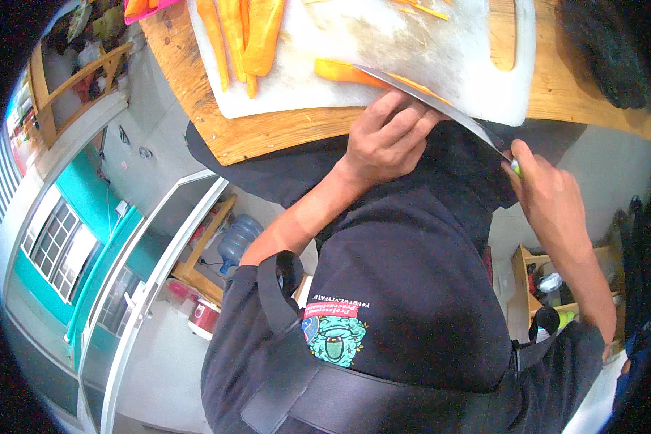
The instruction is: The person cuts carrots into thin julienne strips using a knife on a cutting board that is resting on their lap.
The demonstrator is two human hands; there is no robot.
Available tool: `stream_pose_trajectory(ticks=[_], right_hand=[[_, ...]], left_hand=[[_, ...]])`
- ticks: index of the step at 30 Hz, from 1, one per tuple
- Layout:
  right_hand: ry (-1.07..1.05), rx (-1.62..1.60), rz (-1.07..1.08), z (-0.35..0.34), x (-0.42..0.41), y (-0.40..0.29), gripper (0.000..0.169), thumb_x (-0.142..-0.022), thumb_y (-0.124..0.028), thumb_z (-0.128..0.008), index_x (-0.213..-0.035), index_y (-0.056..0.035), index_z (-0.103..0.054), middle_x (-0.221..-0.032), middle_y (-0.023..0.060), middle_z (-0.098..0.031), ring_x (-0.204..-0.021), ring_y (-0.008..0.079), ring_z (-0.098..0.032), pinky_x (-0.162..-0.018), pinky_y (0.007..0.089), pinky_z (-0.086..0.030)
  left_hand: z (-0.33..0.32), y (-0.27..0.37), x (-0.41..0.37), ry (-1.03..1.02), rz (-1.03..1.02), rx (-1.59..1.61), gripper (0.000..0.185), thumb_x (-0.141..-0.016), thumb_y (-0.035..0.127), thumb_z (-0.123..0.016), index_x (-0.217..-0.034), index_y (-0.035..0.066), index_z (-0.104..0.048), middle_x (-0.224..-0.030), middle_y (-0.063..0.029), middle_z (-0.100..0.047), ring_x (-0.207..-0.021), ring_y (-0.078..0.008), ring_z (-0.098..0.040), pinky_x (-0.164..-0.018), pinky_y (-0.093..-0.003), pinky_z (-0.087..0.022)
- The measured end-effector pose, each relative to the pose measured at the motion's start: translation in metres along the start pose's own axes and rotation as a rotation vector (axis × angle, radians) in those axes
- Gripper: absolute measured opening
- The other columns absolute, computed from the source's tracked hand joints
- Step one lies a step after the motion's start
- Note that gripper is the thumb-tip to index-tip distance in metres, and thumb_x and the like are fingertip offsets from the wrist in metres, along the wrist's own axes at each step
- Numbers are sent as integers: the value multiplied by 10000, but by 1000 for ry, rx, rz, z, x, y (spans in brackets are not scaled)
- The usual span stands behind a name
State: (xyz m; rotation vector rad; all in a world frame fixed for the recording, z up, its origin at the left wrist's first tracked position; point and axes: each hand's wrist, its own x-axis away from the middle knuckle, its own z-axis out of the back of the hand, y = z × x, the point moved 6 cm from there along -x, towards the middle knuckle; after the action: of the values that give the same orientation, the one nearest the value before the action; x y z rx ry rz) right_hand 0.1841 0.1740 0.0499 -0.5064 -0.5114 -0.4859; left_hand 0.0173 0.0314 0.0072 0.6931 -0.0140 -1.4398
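My left hand (388,138) grips the near end of a peeled carrot piece (342,71), which lies on a white plastic cutting board (298,100). In my right hand (550,190) is the handle of a kitchen knife (445,111). Its long blade slants across the carrot piece, close to my left fingertips, and a thin orange strip shows along the blade's far side. Several peeled carrots (263,46) lie side by side at the board's left. Thin carrot strips (423,10) are scattered near the top of the view.
The board rests on a wooden table (238,141), whose near edge is by my lap. A pink container (146,10) with orange pieces stands at the upper left. A dark object (607,59) is at the table's right. Beyond my left arm are a water jug (238,241) and a glazed door (157,266).
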Motion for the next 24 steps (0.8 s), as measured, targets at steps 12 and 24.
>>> stream_pose_trajectory(ticks=[12, 24], right_hand=[[139, -53, 116, 12, -2, 12, 307, -957, -281, -705, -1185, -121, -576, -765, 141, -669, -652, 376, -677, -559, 490, -529], [55, -20, 38, 17, 0, 14, 242, -968, -266, -686, -1115, -137, -542, -758, 174, -666, -673, 416, -669, -569, 513, -517]], left_hand=[[0, -1, 1, 32, 27, 15, 416, -711, 55, -712, -1117, 129, -765, -1086, -36, -653, -1087, -297, -633, -973, -400, -550], [0, -2, -1, 30, 35, 45, 397, -724, 47, -705, -1111, 113, -764, -1096, -38, -676, -1123, -306, -639, -980, -403, -545]])
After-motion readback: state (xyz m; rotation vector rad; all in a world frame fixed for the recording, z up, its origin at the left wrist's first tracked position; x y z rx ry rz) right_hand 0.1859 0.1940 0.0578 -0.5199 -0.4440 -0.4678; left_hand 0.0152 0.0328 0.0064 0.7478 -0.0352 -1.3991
